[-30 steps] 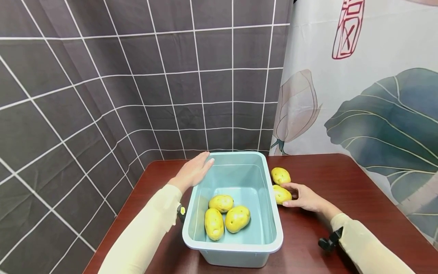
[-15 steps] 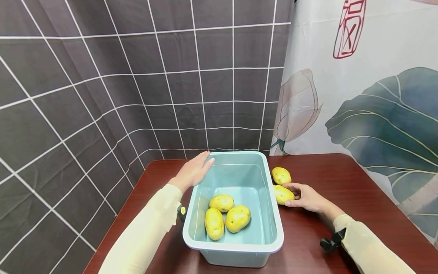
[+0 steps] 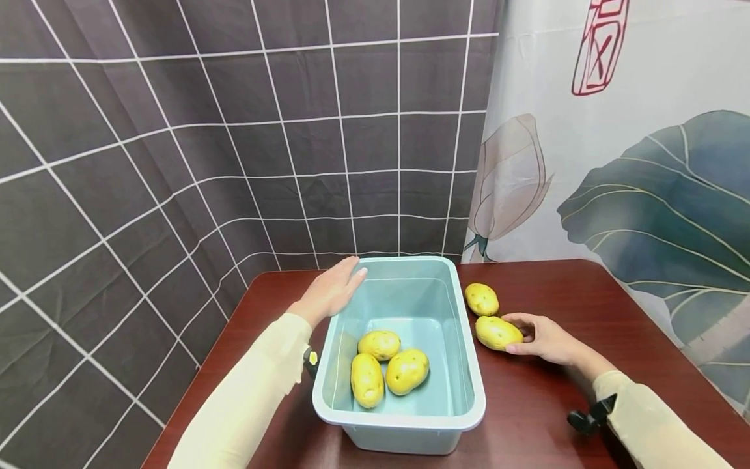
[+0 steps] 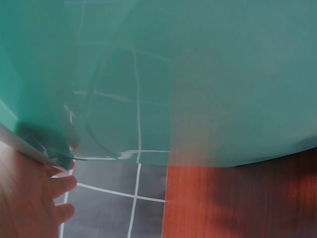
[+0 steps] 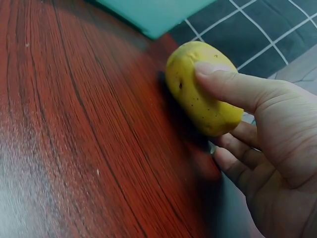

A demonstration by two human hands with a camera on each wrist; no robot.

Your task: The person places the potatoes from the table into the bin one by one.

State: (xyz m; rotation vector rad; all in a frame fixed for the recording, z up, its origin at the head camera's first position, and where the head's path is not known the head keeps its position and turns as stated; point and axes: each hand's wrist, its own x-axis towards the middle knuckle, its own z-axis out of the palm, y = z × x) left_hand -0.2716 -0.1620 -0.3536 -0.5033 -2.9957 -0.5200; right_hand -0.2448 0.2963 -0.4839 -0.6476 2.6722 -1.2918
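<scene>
My right hand [image 3: 545, 337] holds a yellow potato [image 3: 497, 333] on the table's right side, thumb on one side and fingers on the other. In the right wrist view, the thumb presses the top of this potato [image 5: 198, 94], close to the wood. Another potato [image 3: 482, 299] lies just behind it, outside the tub. My left hand [image 3: 331, 290] grips the far left rim of a light blue plastic tub [image 3: 463, 312], thumb over the inner side, fingers outside. Inside the tub, three potatoes [image 3: 407, 372] lie together on the near left floor. In the left wrist view, the tub wall [image 4: 223, 84] covers most of the hand's work.
The dark red wooden table [image 3: 539, 286] carries the tub at its middle. Behind and to the left hangs a grey cloth [image 3: 305, 143] with a white grid. A white cloth [image 3: 533, 71] with leaf and flower prints hangs at the right.
My right hand has drawn its potato to the right, away from the tub's side. The left hand, the tub and the other potatoes have stayed in place.
</scene>
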